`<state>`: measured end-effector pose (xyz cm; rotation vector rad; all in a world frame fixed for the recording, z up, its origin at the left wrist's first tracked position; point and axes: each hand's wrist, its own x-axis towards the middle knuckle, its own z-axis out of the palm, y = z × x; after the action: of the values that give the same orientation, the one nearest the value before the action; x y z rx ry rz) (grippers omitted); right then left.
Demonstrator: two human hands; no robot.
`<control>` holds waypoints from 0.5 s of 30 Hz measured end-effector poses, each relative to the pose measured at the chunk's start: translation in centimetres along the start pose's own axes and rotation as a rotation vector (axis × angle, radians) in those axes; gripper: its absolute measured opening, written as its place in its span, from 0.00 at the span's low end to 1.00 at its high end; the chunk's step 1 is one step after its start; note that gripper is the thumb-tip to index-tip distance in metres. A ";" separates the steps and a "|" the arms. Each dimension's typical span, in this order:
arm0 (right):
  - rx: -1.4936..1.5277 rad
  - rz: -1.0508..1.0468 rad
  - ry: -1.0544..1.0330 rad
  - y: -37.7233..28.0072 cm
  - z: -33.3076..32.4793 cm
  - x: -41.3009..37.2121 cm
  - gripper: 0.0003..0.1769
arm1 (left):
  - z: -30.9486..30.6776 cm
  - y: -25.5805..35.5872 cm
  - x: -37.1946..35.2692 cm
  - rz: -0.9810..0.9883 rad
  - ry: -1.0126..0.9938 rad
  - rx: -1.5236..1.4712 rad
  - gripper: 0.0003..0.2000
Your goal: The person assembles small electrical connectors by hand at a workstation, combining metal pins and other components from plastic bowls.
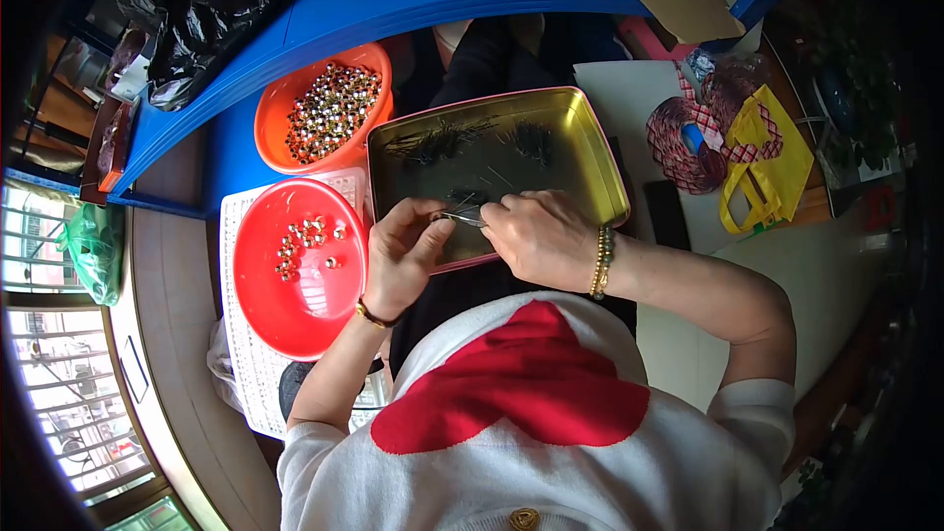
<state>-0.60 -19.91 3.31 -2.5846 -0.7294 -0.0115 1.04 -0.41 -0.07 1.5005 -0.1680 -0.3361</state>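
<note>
My left hand (401,244) is closed in a pinch, thumb against fingers, on thin wire pins (458,205) that stick out towards the right. Just right of it, my right hand (539,236) is closed around a small silver metal tool (470,216), whose tip meets the pins; its handle is hidden in my palm. Both hands are over the near edge of a gold-coloured metal tray (580,152). Inside lie dark bunches of thin pins (433,143) and a second dark bunch (532,142), with a few loose ones between.
Left of the tray, a red bowl (324,320) holds several shiny beads (305,236). Behind it stands an orange bowl (270,128) full of silver and gold beads (334,108). Rolled checked ribbon (678,147), a yellow bag (777,167) and a black phone-like object (667,212) lie to the right.
</note>
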 end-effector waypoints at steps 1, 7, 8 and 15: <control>-0.013 0.020 -0.027 -0.2 -0.1 0.1 0.08 | 0.1 -0.2 0.1 0.157 0.037 0.226 0.06; 0.170 0.089 -0.015 0.5 -0.2 0.4 0.09 | 0.3 -1.2 0.6 0.408 0.118 0.345 0.10; 0.257 0.067 0.031 0.9 -0.1 0.2 0.08 | 0.0 -0.8 0.1 0.206 0.088 0.161 0.10; 0.795 0.250 0.191 0.4 -0.4 -0.6 0.10 | -0.1 0.9 -0.4 -0.063 -0.152 -0.211 0.13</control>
<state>-0.84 -20.72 3.45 -1.8549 -0.2509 0.0906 0.77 -0.19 0.87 1.2738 -0.2003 -0.5035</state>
